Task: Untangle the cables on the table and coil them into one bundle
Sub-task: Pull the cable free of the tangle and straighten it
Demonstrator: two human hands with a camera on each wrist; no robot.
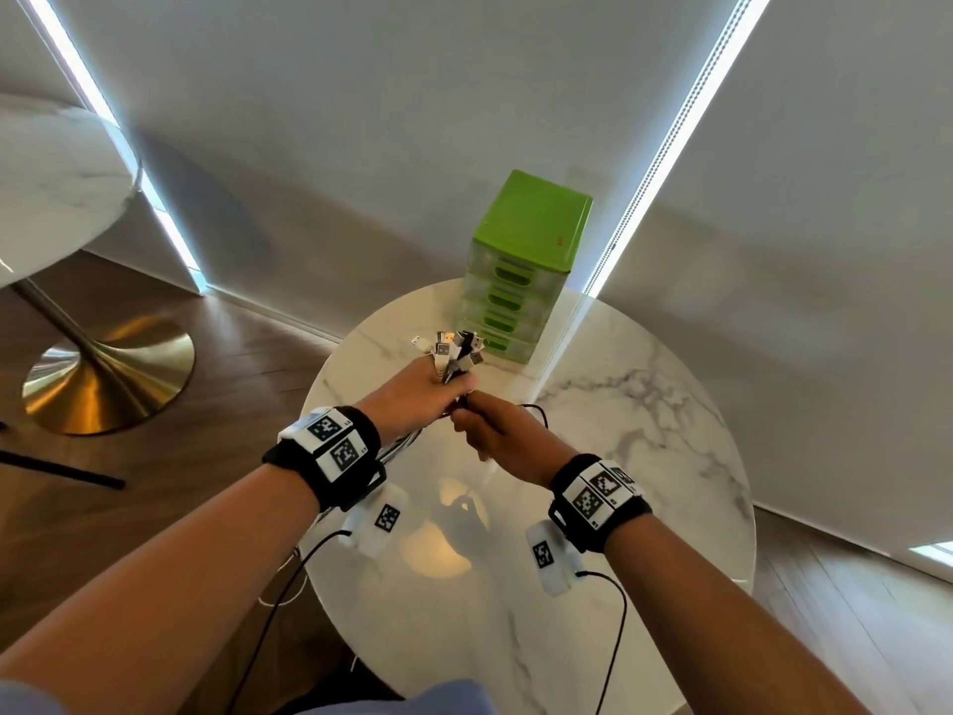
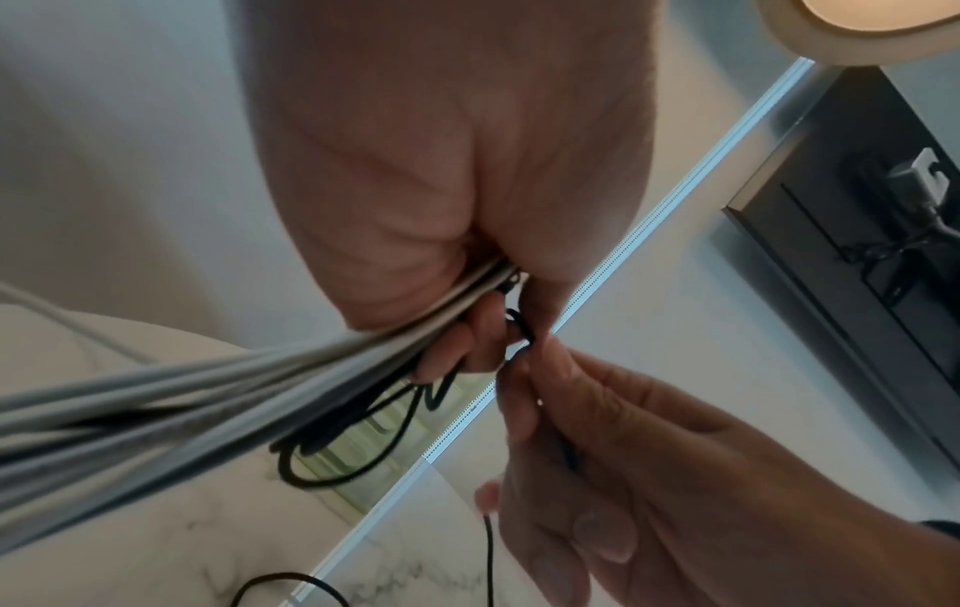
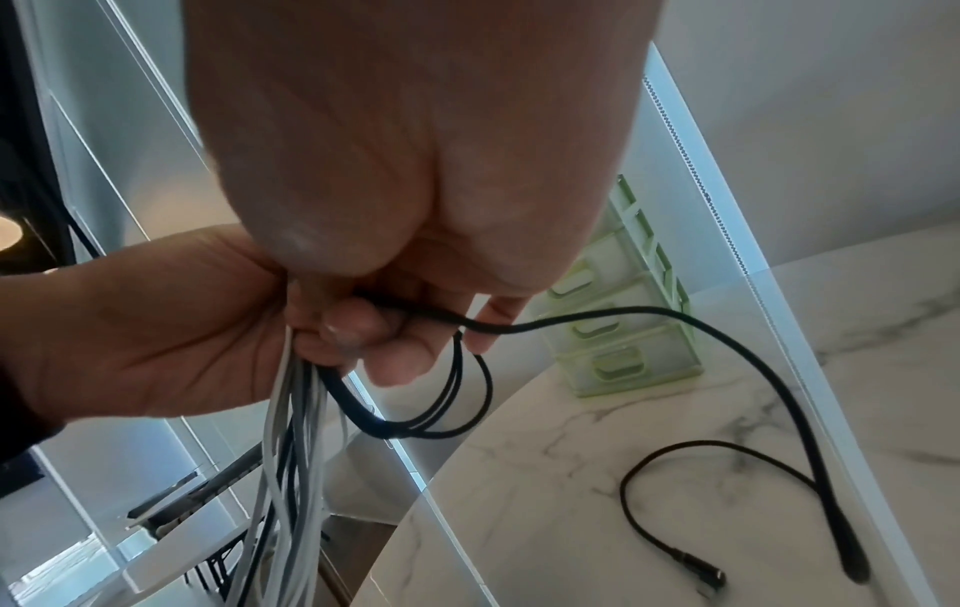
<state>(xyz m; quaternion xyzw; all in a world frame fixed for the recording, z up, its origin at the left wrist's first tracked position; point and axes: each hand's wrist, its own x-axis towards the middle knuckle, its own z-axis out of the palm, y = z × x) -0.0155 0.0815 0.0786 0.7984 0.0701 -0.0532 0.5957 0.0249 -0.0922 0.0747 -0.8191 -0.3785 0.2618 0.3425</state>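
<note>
My left hand [image 1: 428,392] grips a bundle of white, grey and black cables [image 2: 207,394] above the round marble table [image 1: 644,405]. Several USB plugs [image 1: 459,350] stick up out of the fist, and the cable lengths hang down below it [image 3: 291,472]. Just right of it, my right hand [image 1: 487,430] pinches a thin black cable [image 3: 675,320] close to the left fist. This black cable loops under the left fingers, arcs out to the right and drops onto the table. Its plug end [image 3: 699,573] lies loose on the marble.
A green plastic drawer unit [image 1: 526,260] stands at the table's far edge, just beyond the hands. A second marble table [image 1: 51,172] on a gold foot [image 1: 103,374] stands to the left over the wooden floor. Window blinds hang behind.
</note>
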